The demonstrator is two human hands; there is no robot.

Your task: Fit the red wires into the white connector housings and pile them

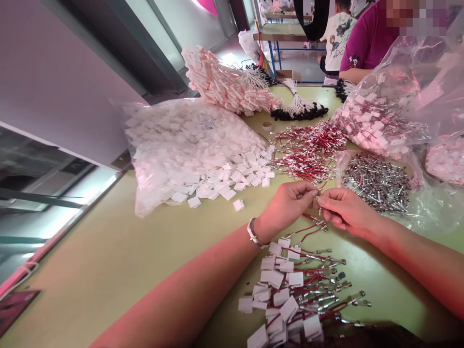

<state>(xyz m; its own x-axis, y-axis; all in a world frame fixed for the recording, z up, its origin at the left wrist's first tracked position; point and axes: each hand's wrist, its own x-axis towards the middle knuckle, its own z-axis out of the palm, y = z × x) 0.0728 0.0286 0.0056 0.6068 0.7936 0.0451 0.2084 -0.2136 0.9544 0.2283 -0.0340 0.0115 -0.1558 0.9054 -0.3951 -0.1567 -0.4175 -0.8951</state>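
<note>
Left hand (pixel 284 205) and right hand (pixel 346 211) pinch a red wire (pixel 323 185) over the tabletop (pixel 163 246), its end too hidden to judge, likely for steadiness; fuses (pixel 377 183) lie right, within easy reach

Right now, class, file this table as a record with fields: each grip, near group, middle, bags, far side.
Left grip: pinches a red wire
Right grip: pinches a small piece, mostly hidden
Near group: white caps with wired fuses
Middle: wire heap
Left bag: white caps, some lying loose beside it
Fuse bag: clear plastic, right side
Far side: pale bundle, black-tipped bundle, person in purple
</note>
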